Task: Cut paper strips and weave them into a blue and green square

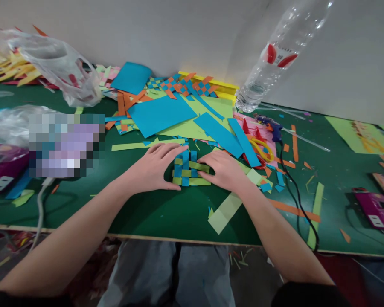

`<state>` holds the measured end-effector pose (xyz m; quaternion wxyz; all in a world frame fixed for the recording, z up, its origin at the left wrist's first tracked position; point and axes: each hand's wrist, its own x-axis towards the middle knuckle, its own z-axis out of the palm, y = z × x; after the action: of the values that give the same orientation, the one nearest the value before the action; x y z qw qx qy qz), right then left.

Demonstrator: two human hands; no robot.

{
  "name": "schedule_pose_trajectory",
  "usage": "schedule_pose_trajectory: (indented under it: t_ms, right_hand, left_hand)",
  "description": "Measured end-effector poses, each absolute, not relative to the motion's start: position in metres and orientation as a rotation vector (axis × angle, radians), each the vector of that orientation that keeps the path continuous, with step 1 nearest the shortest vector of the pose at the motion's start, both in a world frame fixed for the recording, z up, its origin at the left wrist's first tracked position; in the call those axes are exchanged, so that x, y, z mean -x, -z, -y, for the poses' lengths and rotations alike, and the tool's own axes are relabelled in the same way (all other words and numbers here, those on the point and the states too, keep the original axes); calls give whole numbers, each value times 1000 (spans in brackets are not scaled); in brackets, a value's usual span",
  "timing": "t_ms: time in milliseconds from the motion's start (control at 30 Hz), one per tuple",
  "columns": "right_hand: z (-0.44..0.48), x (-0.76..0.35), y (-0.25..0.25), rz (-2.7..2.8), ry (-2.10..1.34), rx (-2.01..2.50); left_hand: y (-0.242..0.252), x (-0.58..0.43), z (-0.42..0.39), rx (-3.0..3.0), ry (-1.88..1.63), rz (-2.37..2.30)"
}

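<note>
A small weave of blue and light green paper strips (185, 173) lies flat on the green table in front of me. My left hand (150, 166) curves around its left side, open, with the thumb near the lower left corner and the fingertips at the top ends of the blue strips. At the right edge, the thumb and forefinger of my right hand (223, 169) are apart and rest on the green strips' ends. Its other fingers are curled partly out of sight. Under my right wrist runs a pale green strip (225, 213).
Blue sheets (161, 115), finished-looking woven pieces (179, 85) and yellow-handled scissors (263, 149) lie behind my hands. A clear bottle (259, 79) leans at the wall. A black cable (291, 187) crosses at right; a blurred-out device (67, 145) and plastic bag (67, 72) are left.
</note>
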<state>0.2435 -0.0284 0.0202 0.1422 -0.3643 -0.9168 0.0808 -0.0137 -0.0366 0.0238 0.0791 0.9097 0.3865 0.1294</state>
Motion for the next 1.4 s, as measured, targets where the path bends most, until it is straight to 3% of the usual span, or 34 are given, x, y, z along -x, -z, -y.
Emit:
schedule_pose_trajectory:
  t_ms: [1033,1400]
  right_hand:
    - [34,-242,-27,2630,-163,984]
    - [35,-240,-20,2727,-61,795]
  left_hand:
    - [-26,12,38,-2720,-318,-1119]
    - [-23,13,34,-2666,-457,-1427]
